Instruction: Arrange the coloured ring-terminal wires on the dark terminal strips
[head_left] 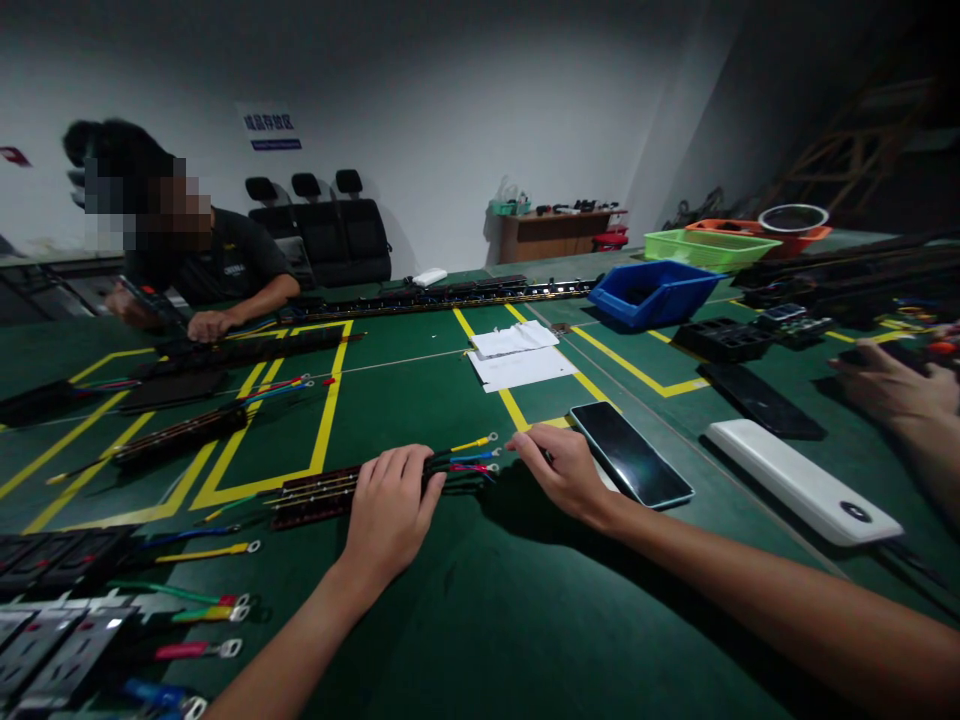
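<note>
My left hand (394, 500) is closed over a dark strip with brass bars (315, 497), which lies on the green table (450, 620). From the strip's right end run yellow, blue and red wires ending in ring terminals (491, 453). Just right of those terminals, my right hand (559, 465) has its fingers curled in a pinch. Whatever is between them, if anything, is hidden. A smartphone (634, 455) lies beside my right hand.
A white power bank (802, 480) and paper sheets (517, 355) lie on the table. Lower left are black socket modules (67, 560) with ring-ended wires. A blue bin (652, 295) stands behind. A co-worker (217, 260) handles a tool at left; another person's hand (892, 390) reaches in at right.
</note>
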